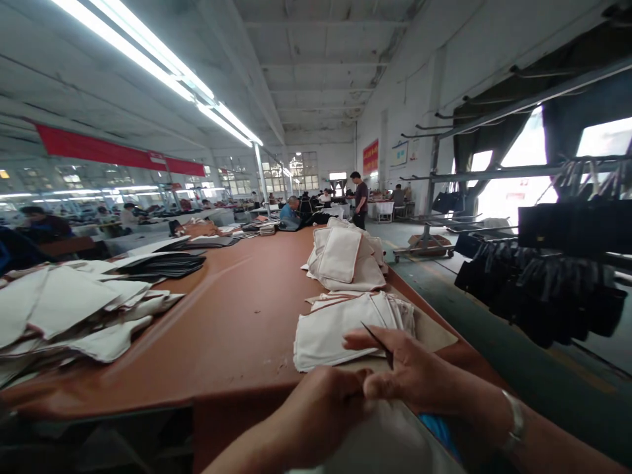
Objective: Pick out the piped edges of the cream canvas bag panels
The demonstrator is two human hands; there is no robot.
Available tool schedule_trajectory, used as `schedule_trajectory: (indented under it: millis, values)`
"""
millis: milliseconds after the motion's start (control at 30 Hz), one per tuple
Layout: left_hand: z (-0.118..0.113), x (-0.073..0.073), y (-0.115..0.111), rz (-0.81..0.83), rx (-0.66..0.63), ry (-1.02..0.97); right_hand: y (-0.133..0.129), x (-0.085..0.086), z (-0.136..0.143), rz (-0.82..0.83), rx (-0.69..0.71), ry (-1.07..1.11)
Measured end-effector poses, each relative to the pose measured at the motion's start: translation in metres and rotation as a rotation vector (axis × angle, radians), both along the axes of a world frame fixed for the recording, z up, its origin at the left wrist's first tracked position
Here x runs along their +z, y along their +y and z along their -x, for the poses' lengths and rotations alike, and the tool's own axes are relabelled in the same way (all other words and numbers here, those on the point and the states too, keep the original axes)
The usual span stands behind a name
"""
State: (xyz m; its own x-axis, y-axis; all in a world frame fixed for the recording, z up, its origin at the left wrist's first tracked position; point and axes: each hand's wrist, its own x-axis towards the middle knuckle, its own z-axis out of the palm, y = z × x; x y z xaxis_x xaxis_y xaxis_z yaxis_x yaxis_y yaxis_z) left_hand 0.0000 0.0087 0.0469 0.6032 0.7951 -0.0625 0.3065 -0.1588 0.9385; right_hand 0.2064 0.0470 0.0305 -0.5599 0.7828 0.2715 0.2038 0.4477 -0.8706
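My right hand (412, 372) holds a small dark pair of thread snips (379, 343), the pointed blade sticking up between the fingers. My left hand (320, 411) is closed on a pale fabric piece (390, 438) that lies in my lap at the table's near edge. The two hands touch over this fabric. Just beyond them a stack of cream fabric pieces (340, 329) lies on the brown table (237, 316). A second cream stack (345, 260) sits farther back.
White fabric pieces (74, 309) are heaped at the left, with dark pieces (168, 263) behind them. Racks with hanging black bags (553, 276) stand on the right across a green aisle. Other people work at the far end; one stands (360, 197).
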Motion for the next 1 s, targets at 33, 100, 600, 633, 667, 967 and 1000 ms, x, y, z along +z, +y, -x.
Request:
schedule_trajectory:
  millis: [33, 100, 600, 633, 667, 967, 1000]
  values:
    - [-0.004, 0.001, 0.003, -0.004, -0.017, -0.049, -0.003, 0.006, 0.008, -0.004, 0.053, -0.026]
    - [-0.005, 0.001, 0.007, 0.046, -0.089, -0.104, -0.01, 0.011, 0.023, -0.005, 0.144, -0.113]
    - [0.098, -0.015, 0.007, 0.302, -0.174, 0.4, 0.02, -0.062, -0.034, 0.221, -0.093, -0.162]
    - [0.098, -0.009, 0.005, 0.294, -0.171, 0.404, 0.021, -0.07, -0.04, 0.212, -0.118, -0.189]
    - [0.096, -0.004, 0.004, 0.28, -0.169, 0.407, 0.022, -0.077, -0.042, 0.187, -0.142, -0.224]
    - [0.032, 0.0, 0.009, 0.193, -0.237, 0.113, -0.032, -0.034, 0.015, 0.163, 0.015, 0.107]
    - [0.028, -0.001, 0.009, 0.197, -0.224, 0.082, -0.037, -0.029, 0.021, 0.249, 0.076, 0.162]
